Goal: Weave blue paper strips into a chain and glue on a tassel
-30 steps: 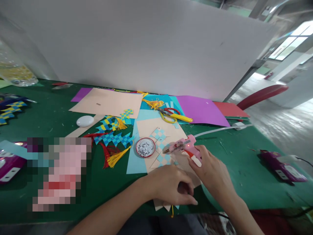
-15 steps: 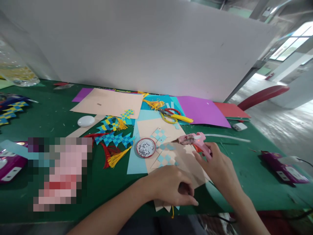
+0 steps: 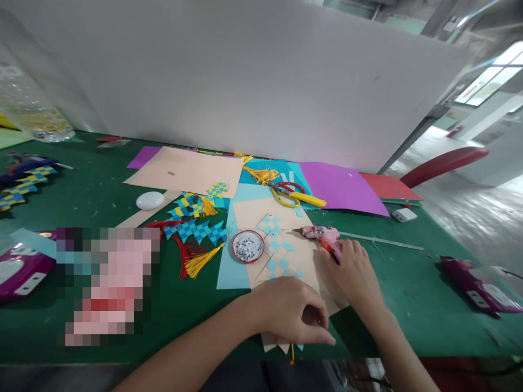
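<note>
My right hand is closed round the handle of a pink hot glue gun with an orange trigger. Its nozzle points left, low over the peach paper, and a clear glue stick trails from its back. My left hand is curled, thumb and fingers drawn together, over a piece woven from peach and light-blue paper strips. Whatever its fingertips hold is hidden. Just beyond that hand, a small red-rimmed dish contains many googly eyes.
Scissors and a yellow-handled tool lie on coloured sheets at the back. Woven blue-and-yellow pieces with tassels are left of the dish. Purple devices sit at the far left and right. A white partition stands behind.
The glue gun and my right hand have come down slightly toward the table. My left hand keeps its curled pose. The whole view has shifted a little.
</note>
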A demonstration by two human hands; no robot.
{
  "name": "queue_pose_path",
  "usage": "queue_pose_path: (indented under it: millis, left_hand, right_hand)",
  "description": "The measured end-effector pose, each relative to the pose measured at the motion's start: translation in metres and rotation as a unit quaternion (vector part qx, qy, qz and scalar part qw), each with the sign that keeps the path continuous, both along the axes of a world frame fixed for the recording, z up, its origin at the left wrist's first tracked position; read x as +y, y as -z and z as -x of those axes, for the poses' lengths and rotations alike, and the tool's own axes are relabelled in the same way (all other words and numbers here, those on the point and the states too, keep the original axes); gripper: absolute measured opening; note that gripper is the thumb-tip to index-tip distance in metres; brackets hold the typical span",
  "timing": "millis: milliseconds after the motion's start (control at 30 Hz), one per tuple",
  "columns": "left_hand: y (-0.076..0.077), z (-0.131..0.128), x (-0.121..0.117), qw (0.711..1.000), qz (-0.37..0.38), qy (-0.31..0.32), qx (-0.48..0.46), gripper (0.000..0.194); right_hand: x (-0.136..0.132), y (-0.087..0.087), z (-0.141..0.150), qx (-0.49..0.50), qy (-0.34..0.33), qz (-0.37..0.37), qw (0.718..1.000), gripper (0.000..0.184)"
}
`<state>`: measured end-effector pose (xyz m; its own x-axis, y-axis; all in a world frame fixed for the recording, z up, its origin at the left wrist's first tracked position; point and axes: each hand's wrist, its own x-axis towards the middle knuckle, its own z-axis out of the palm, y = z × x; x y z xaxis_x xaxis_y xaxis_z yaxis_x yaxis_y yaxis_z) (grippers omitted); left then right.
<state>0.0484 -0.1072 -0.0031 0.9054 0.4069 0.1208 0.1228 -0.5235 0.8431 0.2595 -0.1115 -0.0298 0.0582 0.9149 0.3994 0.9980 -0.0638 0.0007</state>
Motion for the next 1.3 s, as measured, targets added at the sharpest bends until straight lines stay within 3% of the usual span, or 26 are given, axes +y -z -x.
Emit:
queue_pose_path:
  millis: [133, 333, 467, 567, 867, 1300]
  left_hand:
    - [0.001, 0.001, 0.000, 1.000, -0.005, -0.005, 0.002, 0.028]
    - [-0.003, 0.002, -0.002, 0.999, -0.005, -0.011, 0.037, 0.026]
    - [-0.001, 0.001, -0.002, 0.999, -0.005, -0.012, 0.045, 0.025]
    - [0.001, 0.001, -0.001, 0.999, -0.014, -0.007, 0.028, 0.026]
    - [0.003, 0.001, -0.001, 1.000, -0.021, -0.006, 0.005, 0.023]
    - [-0.004, 0.002, 0.000, 1.000, -0.006, -0.008, 0.023, 0.025]
  right_hand:
    - [0.000, -0.023, 0.013, -0.047, -0.031, 0.016, 0.998, 0.043]
    - [0.018, -0.065, 0.071, 0.018, -0.172, 0.020, 0.985, 0.023]
    - [0.043, -0.073, 0.110, 0.052, -0.333, 0.097, 0.936, 0.016]
    - [0.061, -0.073, 0.128, 0.003, -0.400, 0.141, 0.906, 0.016]
    - [0.077, -0.065, 0.143, -0.067, -0.456, 0.171, 0.871, 0.013]
    - [0.085, -0.060, 0.143, -0.044, -0.449, 0.195, 0.871, 0.013]
